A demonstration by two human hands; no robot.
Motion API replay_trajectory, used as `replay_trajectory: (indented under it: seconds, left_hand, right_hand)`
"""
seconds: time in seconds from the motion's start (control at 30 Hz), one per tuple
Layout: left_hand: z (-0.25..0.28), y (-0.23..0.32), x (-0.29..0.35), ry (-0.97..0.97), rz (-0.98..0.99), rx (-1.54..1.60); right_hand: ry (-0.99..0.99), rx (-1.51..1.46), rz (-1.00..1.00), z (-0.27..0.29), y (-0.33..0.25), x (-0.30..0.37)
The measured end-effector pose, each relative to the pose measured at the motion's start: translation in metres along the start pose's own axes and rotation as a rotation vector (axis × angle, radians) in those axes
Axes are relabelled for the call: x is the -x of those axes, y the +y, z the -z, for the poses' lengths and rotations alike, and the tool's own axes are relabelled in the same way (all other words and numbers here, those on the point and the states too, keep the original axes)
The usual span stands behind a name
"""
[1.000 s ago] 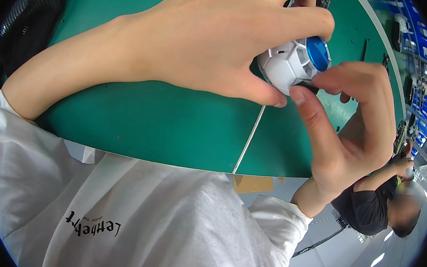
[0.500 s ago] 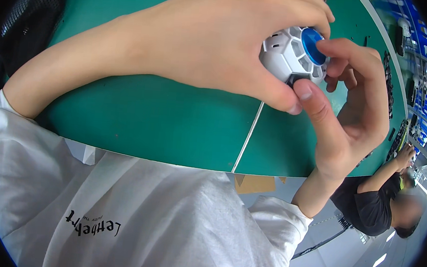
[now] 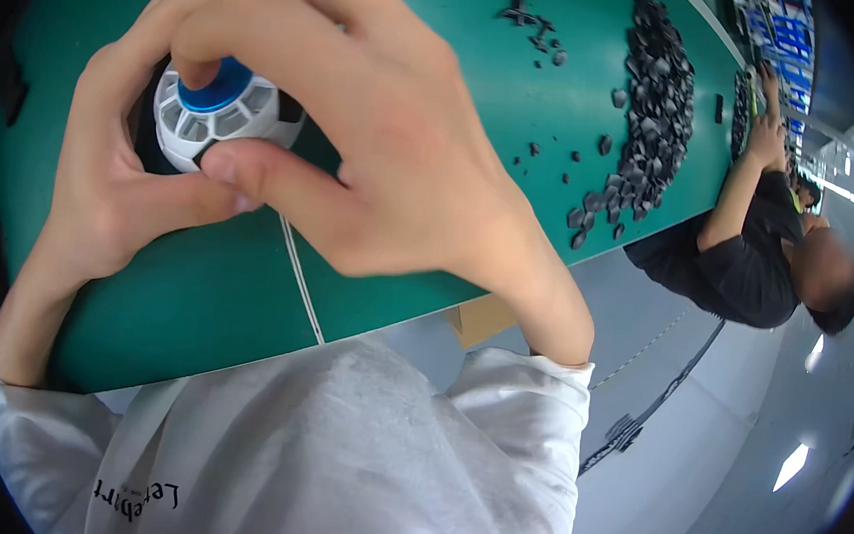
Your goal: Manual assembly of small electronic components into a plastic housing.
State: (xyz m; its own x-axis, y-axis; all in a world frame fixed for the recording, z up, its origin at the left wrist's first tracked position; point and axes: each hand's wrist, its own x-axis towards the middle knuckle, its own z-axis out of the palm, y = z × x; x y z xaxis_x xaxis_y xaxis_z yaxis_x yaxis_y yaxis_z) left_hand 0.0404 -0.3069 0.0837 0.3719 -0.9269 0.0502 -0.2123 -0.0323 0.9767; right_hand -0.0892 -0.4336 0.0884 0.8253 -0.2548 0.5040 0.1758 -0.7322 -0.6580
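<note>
A white, ball-shaped plastic shell (image 3: 179,125) with many-sided openings and a blue round cap (image 3: 216,96) is held above the table. My left hand (image 3: 103,176) curves around its left side, with the thumb below it. My right hand (image 3: 387,133) closes over it from the right. The right thumb presses on the shell's lower front, beside the left thumb, and a bent finger rests on the blue cap. My fingers hide the far side of the shell.
The green tabletop (image 3: 394,300) has a pale seam (image 3: 301,277). Many small black pieces (image 3: 655,114) form a long heap on the right, with several scattered nearby. A cardboard box (image 3: 484,320) is below the table edge. A co-worker in a dark shirt (image 3: 748,267) sits on the right.
The shell and both hands now appear farther left in the view, which has swung so the black heap shows. My right hand has moved over the shell, its finger still on the cap.
</note>
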Motion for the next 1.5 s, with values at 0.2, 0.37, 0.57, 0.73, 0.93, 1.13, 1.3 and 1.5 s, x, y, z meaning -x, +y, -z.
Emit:
replay_trajectory:
  seconds: [0.2,0.37,0.57,0.73,0.93,1.13,1.3,1.5]
  left_hand:
    - [0.017,-0.043,-0.017,-0.168,-0.393,-0.436]
    - [0.051,-0.045,-0.024,-0.38,-0.421,-0.338]
    - [0.057,-0.033,-0.024,-0.341,-0.434,-0.695]
    - [0.034,-0.032,-0.02,-0.197,-0.504,-0.663]
    - [0.027,-0.033,-0.02,-0.158,-0.516,-0.615]
    - [0.026,-0.034,-0.02,-0.144,-0.526,-0.582]
    - [0.026,-0.035,-0.02,-0.137,-0.525,-0.556]
    - [0.027,-0.033,-0.019,-0.137,-0.517,-0.556]
  right_hand:
    - [0.139,0.296,-0.127,0.083,0.041,0.008]
    - [0.075,0.853,-0.292,0.172,0.097,0.038]
    - [0.035,0.924,-0.373,0.166,0.125,0.034]
    - [-0.031,0.822,-0.397,0.168,0.119,0.029]
    - [0.024,0.719,-0.408,0.17,0.129,0.016]
    - [-0.03,0.662,-0.545,0.176,0.145,0.008]
    - [0.0,0.744,-0.491,0.186,0.155,0.009]
    - [-0.019,0.718,-0.495,0.174,0.138,0.008]
